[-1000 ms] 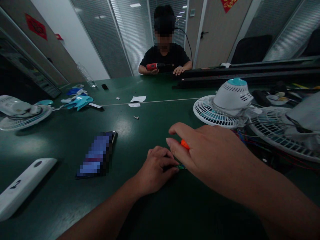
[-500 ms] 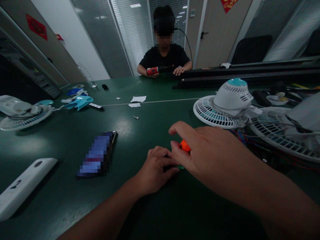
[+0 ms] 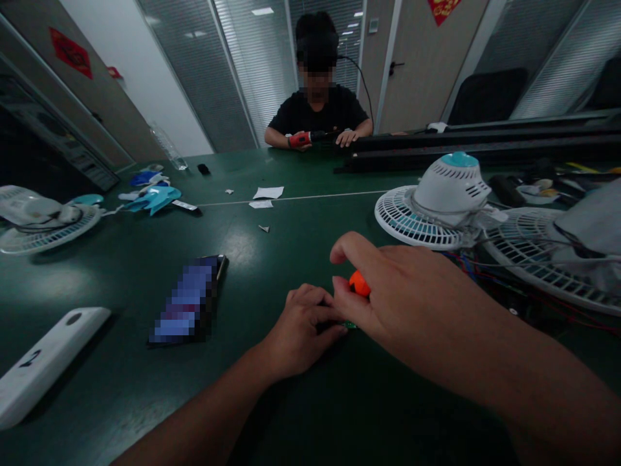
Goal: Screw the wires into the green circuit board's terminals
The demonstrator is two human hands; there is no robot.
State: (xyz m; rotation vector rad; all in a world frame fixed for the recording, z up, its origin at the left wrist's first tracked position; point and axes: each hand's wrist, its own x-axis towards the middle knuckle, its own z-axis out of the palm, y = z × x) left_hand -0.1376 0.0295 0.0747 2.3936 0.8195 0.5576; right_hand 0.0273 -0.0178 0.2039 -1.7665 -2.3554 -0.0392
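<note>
My right hand point(image 3: 388, 285) is closed around an orange and black screwdriver point(image 3: 359, 283); only the end of its handle shows, and the shaft and tip are hidden behind my fingers. Low on the table, my left hand point(image 3: 308, 323) pinches a small green circuit board point(image 3: 349, 325) between thumb and fingers. Just a sliver of the board is visible, beneath my right hand. The two hands meet over it, fingertips close together.
A phone point(image 3: 189, 301) and a white numbered case point(image 3: 51, 362) lie to the left. White fan housings point(image 3: 453, 200) with loose wires stand at right. Paper scraps point(image 3: 268, 193) lie farther back. Across the green table, a person holds a red power screwdriver point(image 3: 301, 138).
My right hand has shifted and turned very slightly, baring a bit of black on the orange handle. My left hand stays put. Across the table, the person's red tool has tilted a little.
</note>
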